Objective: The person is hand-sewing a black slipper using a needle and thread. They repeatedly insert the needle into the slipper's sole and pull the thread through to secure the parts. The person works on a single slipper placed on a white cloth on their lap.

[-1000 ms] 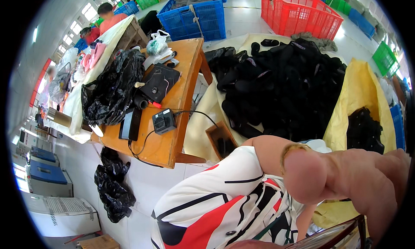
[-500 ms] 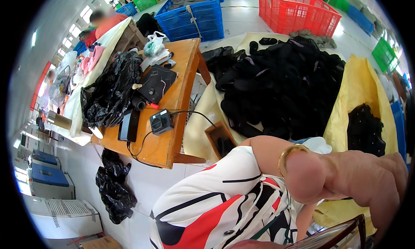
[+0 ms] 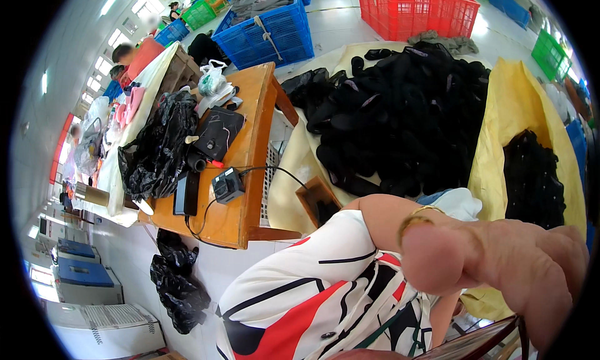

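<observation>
My left hand (image 3: 519, 260) is raised very near the camera at the right, with a gold bangle (image 3: 415, 219) at its wrist. Its thumb points toward the lens and its fingers are curled. The fingertips run out at the picture's rim, so I cannot make out what they press on or hold. Just below the fingers is the edge of dark-rimmed glasses (image 3: 522, 335). Part of another bare forearm (image 3: 442, 319) shows behind; my right hand is out of sight. Beyond lies a big heap of black shoe-like pieces (image 3: 400, 122), beside an open yellow sack (image 3: 509, 104) holding more black pieces.
On the left, a wooden table (image 3: 250, 166) carries a black plastic bag (image 3: 159, 144), a black adapter (image 3: 227, 185) and cables. A small open box (image 3: 315, 200) stands by its leg. Blue (image 3: 265, 38) and red (image 3: 419, 10) crates stand behind. People work at the far left.
The view has tilted slightly, so the crates and heap sit farther left and the floor bag farther right. My left hand stays raised, shifted a little left in the picture.
</observation>
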The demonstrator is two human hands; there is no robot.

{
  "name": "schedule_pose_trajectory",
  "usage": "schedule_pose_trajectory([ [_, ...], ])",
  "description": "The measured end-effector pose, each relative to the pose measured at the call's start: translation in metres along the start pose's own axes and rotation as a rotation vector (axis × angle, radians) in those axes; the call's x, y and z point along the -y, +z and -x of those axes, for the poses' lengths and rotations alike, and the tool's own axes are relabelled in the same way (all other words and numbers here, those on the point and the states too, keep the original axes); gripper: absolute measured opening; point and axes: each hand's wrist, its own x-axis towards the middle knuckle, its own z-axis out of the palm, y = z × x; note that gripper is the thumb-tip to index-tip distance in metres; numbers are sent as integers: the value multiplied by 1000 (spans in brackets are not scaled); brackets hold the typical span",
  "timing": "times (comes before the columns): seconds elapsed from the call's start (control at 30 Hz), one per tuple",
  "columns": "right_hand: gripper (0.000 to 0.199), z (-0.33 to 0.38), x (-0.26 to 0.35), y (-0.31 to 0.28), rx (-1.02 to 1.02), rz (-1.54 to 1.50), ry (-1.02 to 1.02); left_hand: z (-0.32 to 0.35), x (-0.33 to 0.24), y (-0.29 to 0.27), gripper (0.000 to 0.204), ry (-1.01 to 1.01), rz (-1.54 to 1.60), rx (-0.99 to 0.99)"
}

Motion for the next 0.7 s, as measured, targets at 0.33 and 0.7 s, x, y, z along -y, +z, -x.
schedule_pose_trajectory([
  [0.33, 20, 6, 12, 2, 21, -83, 17, -3, 9, -12, 107, 0, 31, -63],
  [0.7, 9, 64, 141, -32, 204, -625, 157, 178, 137, -46, 72, -1307, -41, -492],
])
